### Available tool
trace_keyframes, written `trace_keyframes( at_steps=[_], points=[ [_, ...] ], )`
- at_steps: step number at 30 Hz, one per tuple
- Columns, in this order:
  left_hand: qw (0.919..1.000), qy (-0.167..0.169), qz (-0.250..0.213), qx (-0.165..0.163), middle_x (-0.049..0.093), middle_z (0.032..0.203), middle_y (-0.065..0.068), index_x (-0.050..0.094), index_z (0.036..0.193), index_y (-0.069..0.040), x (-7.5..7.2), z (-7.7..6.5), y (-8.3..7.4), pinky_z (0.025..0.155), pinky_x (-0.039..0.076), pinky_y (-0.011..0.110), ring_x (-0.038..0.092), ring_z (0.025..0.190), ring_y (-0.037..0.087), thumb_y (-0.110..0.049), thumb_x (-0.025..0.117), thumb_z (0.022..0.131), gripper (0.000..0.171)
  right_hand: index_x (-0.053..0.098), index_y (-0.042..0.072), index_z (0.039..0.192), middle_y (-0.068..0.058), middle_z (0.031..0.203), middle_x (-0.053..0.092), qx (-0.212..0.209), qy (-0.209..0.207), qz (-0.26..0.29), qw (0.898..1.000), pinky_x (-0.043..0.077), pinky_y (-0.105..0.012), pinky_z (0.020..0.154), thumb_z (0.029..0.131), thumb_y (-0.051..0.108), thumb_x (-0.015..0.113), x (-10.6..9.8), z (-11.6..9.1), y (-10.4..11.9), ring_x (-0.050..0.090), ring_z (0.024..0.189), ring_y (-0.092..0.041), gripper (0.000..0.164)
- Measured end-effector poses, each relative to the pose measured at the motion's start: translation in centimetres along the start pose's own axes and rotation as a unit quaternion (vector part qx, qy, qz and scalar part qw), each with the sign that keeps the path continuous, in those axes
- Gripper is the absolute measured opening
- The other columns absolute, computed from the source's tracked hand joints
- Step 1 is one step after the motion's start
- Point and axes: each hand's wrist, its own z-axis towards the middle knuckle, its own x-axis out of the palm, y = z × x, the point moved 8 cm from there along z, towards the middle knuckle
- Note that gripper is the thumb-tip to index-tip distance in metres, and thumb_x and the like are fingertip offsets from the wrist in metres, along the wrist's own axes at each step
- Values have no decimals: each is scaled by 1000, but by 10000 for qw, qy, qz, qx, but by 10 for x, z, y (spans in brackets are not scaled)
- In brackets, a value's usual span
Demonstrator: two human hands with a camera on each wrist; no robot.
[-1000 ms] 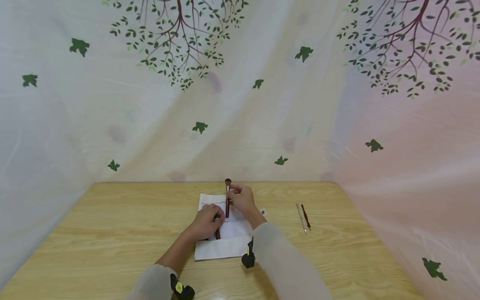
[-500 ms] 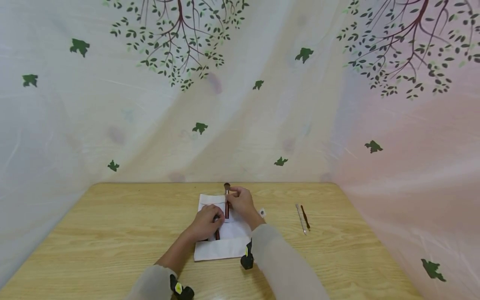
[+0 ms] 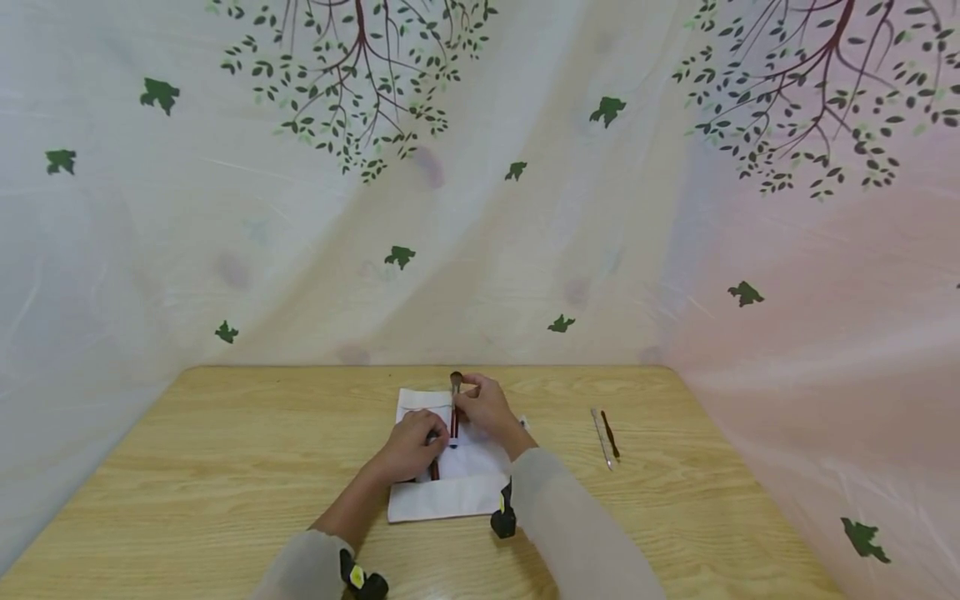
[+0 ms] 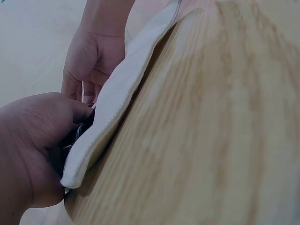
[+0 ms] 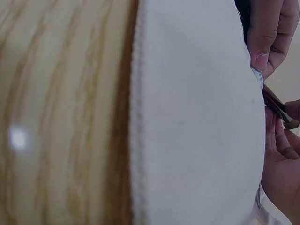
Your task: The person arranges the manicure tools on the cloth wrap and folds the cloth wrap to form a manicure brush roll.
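Observation:
A white cloth brush roll (image 3: 442,500) lies unfolded on the table. My right hand (image 3: 487,407) pinches a makeup brush (image 3: 454,417) with a dark red handle, its bristles pointing away from me. The handle passes under a white elastic band (image 5: 258,78) on the roll, and its dark end shows just below. My left hand (image 3: 412,446) rests over the roll's left part and pinches that band between thumb and finger, as the right wrist view shows. Another dark red handle (image 3: 435,470) shows below the left hand; its upper part is hidden.
To the right on the wooden table (image 3: 262,467) lie a thin silver tool (image 3: 601,437) and a dark red tool (image 3: 611,435), side by side. A small white tag (image 3: 524,423) shows beside the right wrist. A patterned curtain (image 3: 480,208) hangs behind the table.
The brush has slid toward me along with my right hand, and its handle end has come out below the elastic band. My left hand has stayed in place.

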Motion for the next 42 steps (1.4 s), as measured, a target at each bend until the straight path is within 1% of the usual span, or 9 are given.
trace_keyframes(
  at_steps=[3, 11, 15, 20, 22, 29, 35, 39, 42],
  points=[
    [9999, 38, -60, -85, 61, 97, -1, 66, 87, -13, 1, 0, 2, 98, 39, 51, 54, 107, 29, -6, 66, 96, 11, 51, -4, 144, -12, 95, 71, 40, 91, 10, 9999, 54, -28, 65, 97, 7, 65, 0, -1, 0, 67, 72, -15, 51],
    [9997, 33, -105, -205, 59, 95, -2, 66, 89, -13, 1, 1, 4, 96, 38, 50, 52, 106, 28, -7, 66, 96, 9, 48, -4, 146, -12, 95, 72, 52, 323, -125, 9994, 55, -28, 66, 97, 7, 66, 2, 1, -2, 68, 72, -15, 54],
    [9998, 1, -106, -148, 59, 95, -2, 66, 89, -13, 0, 0, 4, 96, 38, 50, 53, 106, 29, -7, 66, 96, 9, 49, -7, 144, -14, 96, 73, 6, 424, -146, 9990, 55, -28, 66, 96, 6, 66, 3, 0, -1, 68, 72, -15, 52],
    [9999, -77, -47, -47, 59, 93, -3, 66, 89, -13, -1, 0, 3, 95, 38, 49, 53, 104, 28, -7, 67, 95, 8, 55, -4, 138, -13, 96, 74, 67, 539, -120, 9985, 55, -28, 65, 94, 5, 68, 4, -1, -1, 69, 71, -16, 47],
    [9999, -84, -55, -56, 59, 92, -3, 66, 89, -13, -1, 0, 4, 94, 38, 48, 53, 103, 28, -7, 67, 95, 9, 56, -3, 137, -12, 95, 74, 92, 583, -173, 9981, 55, -28, 65, 94, 5, 69, 4, -1, -2, 69, 71, -16, 46],
    [9999, -60, -83, -68, 59, 93, -3, 66, 89, -13, -1, 1, 5, 94, 38, 49, 53, 104, 29, -8, 67, 96, 8, 52, -1, 142, -10, 89, 71, 160, 669, -245, 9973, 53, -27, 62, 94, 4, 68, 5, -4, -1, 67, 67, -15, 51],
    [9999, -49, -85, -69, 59, 94, -3, 66, 90, -13, -2, 1, 4, 94, 39, 48, 53, 105, 29, -9, 66, 97, 8, 51, 3, 144, -11, 90, 69, -9, 683, -405, 9968, 53, -27, 62, 94, 4, 67, 4, -6, 3, 66, 66, -14, 53],
    [9998, -9, -156, -109, 59, 94, -3, 66, 91, -12, -1, 1, 4, 95, 39, 49, 53, 106, 29, -8, 66, 97, 8, 50, 3, 145, -11, 90, 68, -61, 835, -523, 9951, 54, -28, 63, 95, 4, 66, 5, -7, 4, 66, 67, -14, 53],
    [9997, 18, -173, -141, 59, 95, -3, 66, 91, -13, 0, 1, 5, 97, 39, 49, 53, 108, 29, -9, 66, 97, 7, 50, 2, 145, -10, 87, 67, -101, 978, -450, 9941, 54, -28, 63, 95, 4, 66, 6, -6, 2, 65, 67, -14, 52]
  ],
)
